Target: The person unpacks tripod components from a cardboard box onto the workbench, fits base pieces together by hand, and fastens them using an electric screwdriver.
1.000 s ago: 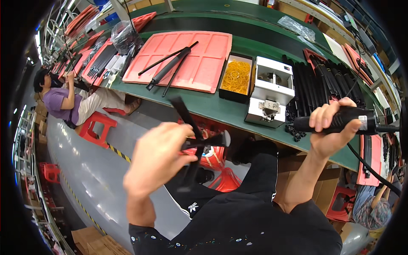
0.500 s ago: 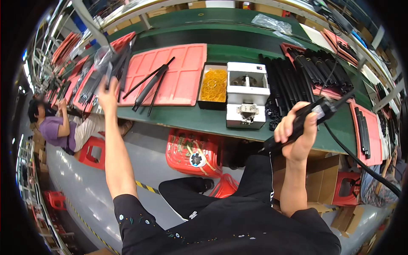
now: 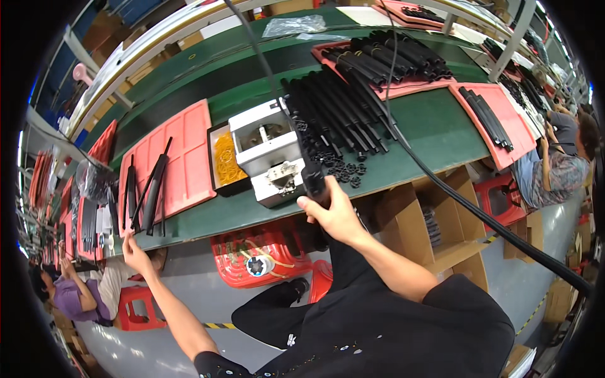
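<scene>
My right hand (image 3: 335, 214) is wrapped round a black electric screwdriver (image 3: 314, 179), beside the front of a white box-shaped machine (image 3: 263, 135) with a metal mechanism. The tool's tip is hidden. At the table's front edge, my left hand (image 3: 136, 253) pinches the lower end of a slim black tube (image 3: 131, 192), which lies on the left part of a pink tray (image 3: 189, 148). To its right on that tray are a thicker black tube (image 3: 153, 198) and thin black rods (image 3: 164, 211).
A black box (image 3: 238, 188) of yellow rubber bands (image 3: 227, 157) stands left of the machine. Right of it lie rows of black tubes (image 3: 334, 104) and small black parts (image 3: 345, 170). A thick black cable (image 3: 466, 198) crosses at right. Below are a red stool (image 3: 233, 271) and cardboard boxes (image 3: 403, 220).
My view has turned to the right. My right hand has brought the screwdriver left to the white machine. My left hand has come down to the tray's near edge, where another slim tube lies.
</scene>
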Available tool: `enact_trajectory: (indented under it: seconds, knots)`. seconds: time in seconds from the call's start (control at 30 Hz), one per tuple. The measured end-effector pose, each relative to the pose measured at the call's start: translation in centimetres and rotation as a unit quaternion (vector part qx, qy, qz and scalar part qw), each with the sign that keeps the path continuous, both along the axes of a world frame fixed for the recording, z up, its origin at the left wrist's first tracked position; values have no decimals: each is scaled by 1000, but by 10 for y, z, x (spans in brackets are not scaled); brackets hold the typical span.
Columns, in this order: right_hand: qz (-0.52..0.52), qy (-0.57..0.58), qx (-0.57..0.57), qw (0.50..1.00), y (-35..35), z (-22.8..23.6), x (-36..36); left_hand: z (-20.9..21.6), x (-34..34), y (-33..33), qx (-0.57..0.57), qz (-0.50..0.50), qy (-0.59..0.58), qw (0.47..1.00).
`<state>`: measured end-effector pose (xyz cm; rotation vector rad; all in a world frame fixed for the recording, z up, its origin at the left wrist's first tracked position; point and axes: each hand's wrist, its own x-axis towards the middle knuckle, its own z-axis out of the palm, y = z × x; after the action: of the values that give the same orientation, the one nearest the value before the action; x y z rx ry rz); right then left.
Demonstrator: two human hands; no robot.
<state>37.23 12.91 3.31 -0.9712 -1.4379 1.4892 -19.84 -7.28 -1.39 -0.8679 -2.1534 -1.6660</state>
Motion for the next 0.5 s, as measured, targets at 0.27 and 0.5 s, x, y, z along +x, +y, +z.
enact_trajectory:
  seconds: [0.27, 0.5]
  knots:
    - [-64, -297, 236, 923, -12, -9, 4, -41, 162, -42, 11, 32, -76, 996]
    - [-47, -268, 347, 898, -12, -4, 11, -92, 246, -81, -42, 56, -156, 985]
